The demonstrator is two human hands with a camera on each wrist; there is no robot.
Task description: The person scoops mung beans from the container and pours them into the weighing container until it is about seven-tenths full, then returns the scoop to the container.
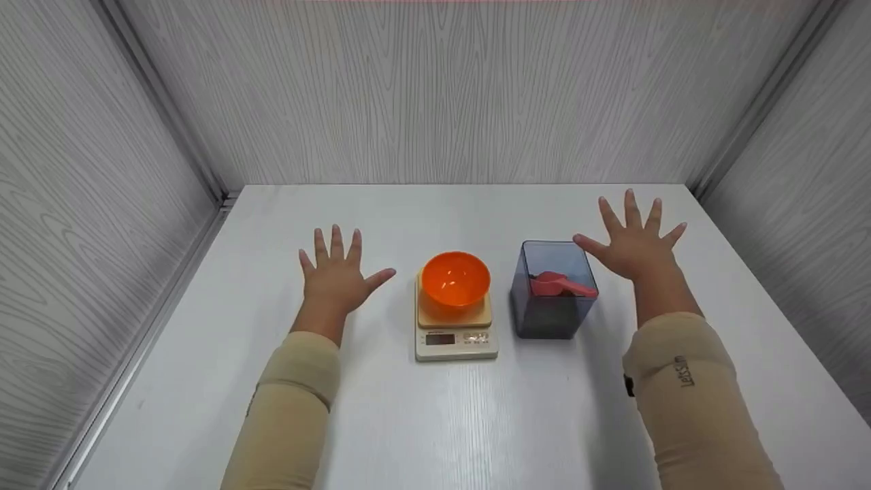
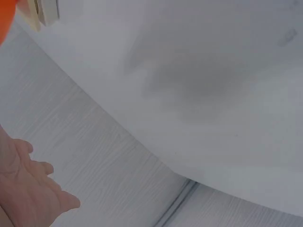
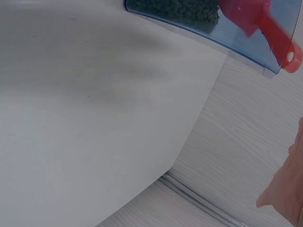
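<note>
An orange bowl (image 1: pixel 456 280) sits on a cream kitchen scale (image 1: pixel 454 344) in the middle of the table. To its right stands a clear bluish square container (image 1: pixel 524 292) with dark granules (image 3: pixel 177 13) in its lower part. A red scoop (image 1: pixel 559 284) lies inside, its handle reaching past the rim. My left hand (image 1: pixel 333 282) hovers left of the scale, fingers spread and holding nothing. Right of the container, my right hand (image 1: pixel 637 250) is held above the table, fingers spread and likewise holding nothing; in the head view its thumb tip appears beside the container's far rim.
The white table (image 1: pixel 381 422) is bordered by a grey wood-grain panel (image 1: pixel 449 95) at the back. Similar panels rise on the left (image 1: pixel 88 204) and right (image 1: pixel 796 177). Both forearms wear beige sleeves (image 1: pixel 286 415).
</note>
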